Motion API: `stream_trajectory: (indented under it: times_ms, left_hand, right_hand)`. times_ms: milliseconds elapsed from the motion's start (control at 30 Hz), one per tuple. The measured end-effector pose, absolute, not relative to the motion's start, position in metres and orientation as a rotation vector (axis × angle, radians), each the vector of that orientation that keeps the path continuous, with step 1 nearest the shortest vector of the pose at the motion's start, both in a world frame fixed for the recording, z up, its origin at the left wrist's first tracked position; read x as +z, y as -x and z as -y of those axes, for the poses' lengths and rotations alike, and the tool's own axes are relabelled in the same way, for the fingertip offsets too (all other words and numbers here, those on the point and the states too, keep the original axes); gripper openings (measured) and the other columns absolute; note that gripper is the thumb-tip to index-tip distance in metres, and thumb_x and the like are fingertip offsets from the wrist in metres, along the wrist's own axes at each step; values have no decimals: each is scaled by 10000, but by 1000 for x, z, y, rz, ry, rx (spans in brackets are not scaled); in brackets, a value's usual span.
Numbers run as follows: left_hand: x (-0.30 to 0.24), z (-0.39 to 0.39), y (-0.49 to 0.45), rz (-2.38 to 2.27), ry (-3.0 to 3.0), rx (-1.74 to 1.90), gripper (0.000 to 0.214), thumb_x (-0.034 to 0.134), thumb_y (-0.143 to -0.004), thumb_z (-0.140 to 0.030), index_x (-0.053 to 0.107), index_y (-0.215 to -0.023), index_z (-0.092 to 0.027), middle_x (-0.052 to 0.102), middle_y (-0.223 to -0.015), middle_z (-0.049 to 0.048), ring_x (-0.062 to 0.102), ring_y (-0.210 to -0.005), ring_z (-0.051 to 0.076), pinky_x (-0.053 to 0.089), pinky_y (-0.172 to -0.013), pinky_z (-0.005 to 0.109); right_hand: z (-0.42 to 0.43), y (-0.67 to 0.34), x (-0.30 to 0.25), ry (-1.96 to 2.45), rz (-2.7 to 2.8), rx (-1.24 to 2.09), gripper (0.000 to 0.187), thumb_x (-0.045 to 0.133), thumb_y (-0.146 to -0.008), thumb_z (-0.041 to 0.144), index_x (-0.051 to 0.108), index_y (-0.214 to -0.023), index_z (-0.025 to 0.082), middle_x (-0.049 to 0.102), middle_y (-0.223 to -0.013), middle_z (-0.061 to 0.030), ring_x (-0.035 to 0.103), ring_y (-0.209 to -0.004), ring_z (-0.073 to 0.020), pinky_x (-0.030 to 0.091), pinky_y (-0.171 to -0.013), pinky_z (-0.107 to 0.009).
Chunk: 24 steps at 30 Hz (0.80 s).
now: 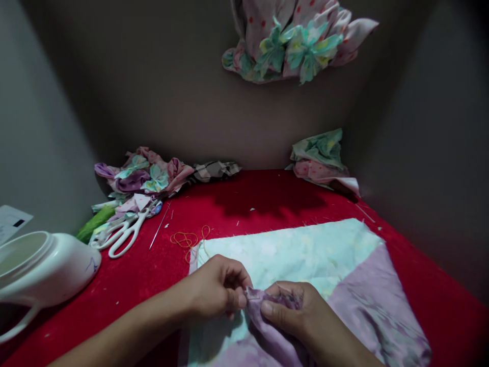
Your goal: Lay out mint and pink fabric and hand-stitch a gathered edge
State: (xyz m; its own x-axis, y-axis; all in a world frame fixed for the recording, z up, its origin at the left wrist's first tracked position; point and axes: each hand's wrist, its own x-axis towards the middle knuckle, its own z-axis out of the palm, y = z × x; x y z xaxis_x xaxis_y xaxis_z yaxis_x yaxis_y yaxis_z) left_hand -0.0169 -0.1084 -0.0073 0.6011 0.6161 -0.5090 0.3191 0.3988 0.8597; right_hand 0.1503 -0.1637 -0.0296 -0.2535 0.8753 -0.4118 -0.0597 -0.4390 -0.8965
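Observation:
A light green and purple patterned cloth lies spread over the red table cover, its near part gathered up. My right hand pinches a raised purple fold of this cloth between thumb and fingers. At the tip of the fold, my left hand is closed, thumb against fingers, touching the fabric edge. Any needle between those fingertips is too small to make out. Loops of orange thread rest by the cloth's upper left corner, just beyond my left hand.
White-handled scissors and a long thin metal rod lie at the left. A white pot stands nearer. Fabric flowers and scraps pile behind; more folded cloth sits back right. A ruffled fabric piece hangs above.

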Motion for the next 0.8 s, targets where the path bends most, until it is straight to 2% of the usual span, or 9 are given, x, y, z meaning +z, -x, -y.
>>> stream_trajectory:
  times_ms: [100,233,367,467,600,700,800]
  left_hand:
    - [-9,110,14,-964,-1264,266,158,567,-562,-205,534,-681,-106,462,-461,-44,417,-391,67,279,-389,170]
    - [-10,115,12,-969,-1321,316,131,511,-632,-119,530,-761,-104,472,-504,-37,451,-439,78,320,-434,181]
    - [-2,125,14,-1061,-1643,514,287,480,-679,-61,540,-946,-146,549,-732,15,497,-571,98,378,-518,210]
    - [3,134,13,-962,-2038,766,259,450,-723,-39,575,-911,-165,535,-843,45,512,-705,111,404,-626,220]
    - [-7,138,6,-723,-2312,723,142,433,-711,-49,542,-733,-137,507,-765,57,484,-603,106,371,-510,194]
    - [-18,139,2,-576,-2573,832,88,425,-722,-110,505,-755,-123,505,-753,90,454,-560,133,319,-431,213]
    - [-14,142,5,-481,-2500,950,115,385,-813,-188,478,-780,-129,516,-716,90,490,-587,152,348,-457,222]
  right_hand:
    - [163,-151,-31,1291,1044,1764,384,660,-652,445,583,-681,70,477,-567,-8,372,-525,-76,278,-500,-188]
    - [164,-151,-31,1280,1064,1767,423,652,-641,492,597,-678,75,455,-547,1,338,-500,-69,248,-480,-190]
    - [164,-150,-29,1317,1071,1739,391,662,-628,467,588,-659,85,436,-543,12,337,-515,-75,261,-494,-191]
    - [165,-149,-28,1300,1073,1746,359,672,-622,429,571,-646,86,430,-549,16,335,-525,-74,270,-500,-187]
    - [165,-147,-27,1311,1125,1753,349,687,-612,399,490,-567,115,372,-535,34,289,-514,-65,237,-467,-179]
    - [165,-146,-26,1314,1129,1763,361,669,-634,394,430,-557,136,327,-535,43,263,-513,-63,214,-450,-178]
    - [165,-146,-26,1306,1132,1762,359,667,-632,376,406,-555,142,324,-540,42,270,-520,-66,218,-451,-180]
